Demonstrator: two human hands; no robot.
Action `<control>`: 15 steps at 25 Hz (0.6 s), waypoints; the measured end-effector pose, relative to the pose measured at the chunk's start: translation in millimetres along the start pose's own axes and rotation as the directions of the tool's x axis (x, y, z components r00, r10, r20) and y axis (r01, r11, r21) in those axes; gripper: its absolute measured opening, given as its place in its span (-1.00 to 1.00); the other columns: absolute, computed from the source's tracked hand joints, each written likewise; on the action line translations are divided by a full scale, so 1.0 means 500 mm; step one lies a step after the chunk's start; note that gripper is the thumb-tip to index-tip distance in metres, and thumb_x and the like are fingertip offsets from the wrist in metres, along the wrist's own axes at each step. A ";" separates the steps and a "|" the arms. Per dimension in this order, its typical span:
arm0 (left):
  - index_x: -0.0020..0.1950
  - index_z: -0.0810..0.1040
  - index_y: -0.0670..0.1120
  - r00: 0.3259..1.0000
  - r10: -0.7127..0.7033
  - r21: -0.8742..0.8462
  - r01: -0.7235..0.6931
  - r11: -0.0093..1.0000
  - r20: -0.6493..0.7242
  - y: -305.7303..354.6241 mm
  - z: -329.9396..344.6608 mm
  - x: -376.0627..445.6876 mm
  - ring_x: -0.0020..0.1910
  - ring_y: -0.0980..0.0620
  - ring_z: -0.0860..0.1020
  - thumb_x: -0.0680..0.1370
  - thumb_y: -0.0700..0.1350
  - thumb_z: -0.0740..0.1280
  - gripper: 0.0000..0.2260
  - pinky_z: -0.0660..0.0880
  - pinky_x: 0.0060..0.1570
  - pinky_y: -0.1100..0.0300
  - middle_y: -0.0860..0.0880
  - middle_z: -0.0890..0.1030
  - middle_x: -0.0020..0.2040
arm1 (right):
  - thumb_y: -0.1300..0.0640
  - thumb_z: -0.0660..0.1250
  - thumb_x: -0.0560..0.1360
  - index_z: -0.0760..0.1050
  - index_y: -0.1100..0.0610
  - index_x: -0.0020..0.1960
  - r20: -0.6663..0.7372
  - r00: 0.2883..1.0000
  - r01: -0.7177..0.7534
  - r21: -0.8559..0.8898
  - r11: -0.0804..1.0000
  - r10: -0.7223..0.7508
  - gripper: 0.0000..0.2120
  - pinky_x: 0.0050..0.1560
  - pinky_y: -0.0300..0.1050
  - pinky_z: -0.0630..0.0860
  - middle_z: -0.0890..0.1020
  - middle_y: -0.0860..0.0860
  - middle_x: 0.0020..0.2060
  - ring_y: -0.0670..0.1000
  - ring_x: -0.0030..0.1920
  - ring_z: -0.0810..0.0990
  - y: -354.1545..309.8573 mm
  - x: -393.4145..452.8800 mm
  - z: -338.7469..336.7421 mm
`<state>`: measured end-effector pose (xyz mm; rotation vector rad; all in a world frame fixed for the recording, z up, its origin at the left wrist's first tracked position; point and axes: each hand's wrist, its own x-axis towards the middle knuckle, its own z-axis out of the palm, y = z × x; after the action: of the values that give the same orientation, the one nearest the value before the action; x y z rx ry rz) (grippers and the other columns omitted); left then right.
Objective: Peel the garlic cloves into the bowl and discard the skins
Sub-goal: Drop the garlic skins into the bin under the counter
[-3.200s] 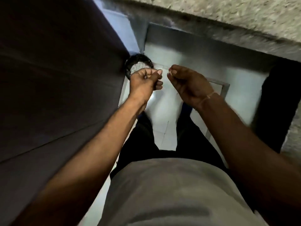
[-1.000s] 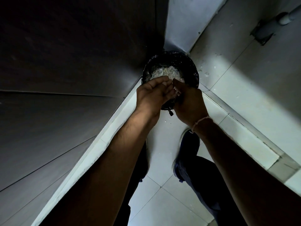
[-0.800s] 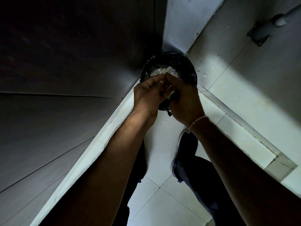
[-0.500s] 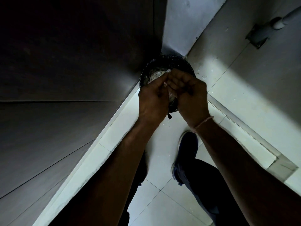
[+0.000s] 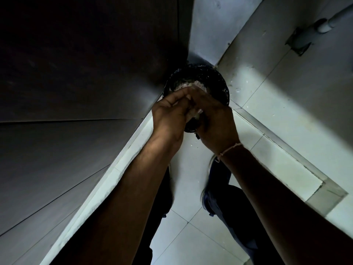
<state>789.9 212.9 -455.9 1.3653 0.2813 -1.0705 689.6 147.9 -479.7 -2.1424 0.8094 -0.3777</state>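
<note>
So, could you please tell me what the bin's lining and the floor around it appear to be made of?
The bin's lining looks like thin black plastic film: it is crinkled and glossy at the rim. The floor appears to be glazed ceramic tile: pale, smooth squares with thin grout lines, though the dim light leaves this open.

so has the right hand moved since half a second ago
Yes, slightly. The right hand has slid back toward the person, measured against the black bin: more of the skins inside now shows beyond the fingers.
</note>
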 end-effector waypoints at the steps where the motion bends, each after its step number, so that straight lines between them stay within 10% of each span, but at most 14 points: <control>1: 0.32 0.57 -0.38 1.000 -0.016 -0.032 0.016 0.999 0.006 0.001 -0.002 -0.002 0.02 -0.08 0.71 0.68 -0.37 0.26 -0.76 0.66 0.17 0.07 -0.32 0.67 0.19 | 0.39 0.23 0.52 0.48 0.31 0.44 -0.009 0.999 -0.046 -0.011 0.999 0.046 -0.51 0.49 0.06 0.42 0.57 0.19 0.38 0.14 0.40 0.55 0.002 -0.002 -0.002; 7: 0.33 0.52 -0.43 0.996 -0.069 -0.028 0.070 0.997 0.050 0.008 -0.011 0.005 -0.01 -0.13 0.69 0.72 -0.35 0.15 -0.74 0.66 0.04 0.08 -0.31 0.69 0.09 | 0.20 0.22 0.58 0.55 0.31 0.38 0.000 0.999 0.043 -0.139 0.989 -0.043 -0.58 0.41 0.12 0.49 0.58 0.22 0.35 0.18 0.40 0.55 0.006 -0.001 0.001; 15: 0.40 0.47 -0.42 0.994 -0.054 -0.013 0.056 0.998 0.091 0.000 -0.019 0.017 0.31 -0.29 0.61 0.73 -0.34 0.14 -0.71 0.53 0.38 -0.12 -0.38 0.60 0.31 | 0.28 0.20 0.54 0.53 0.28 0.41 -0.047 0.998 -0.058 -0.194 0.979 0.050 -0.55 0.46 0.04 0.45 0.60 0.18 0.35 0.16 0.39 0.57 0.003 -0.004 -0.005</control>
<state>798.3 217.5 -464.4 1.2981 0.2609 -1.1704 686.2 147.0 -479.4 -2.2945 0.9609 -0.3279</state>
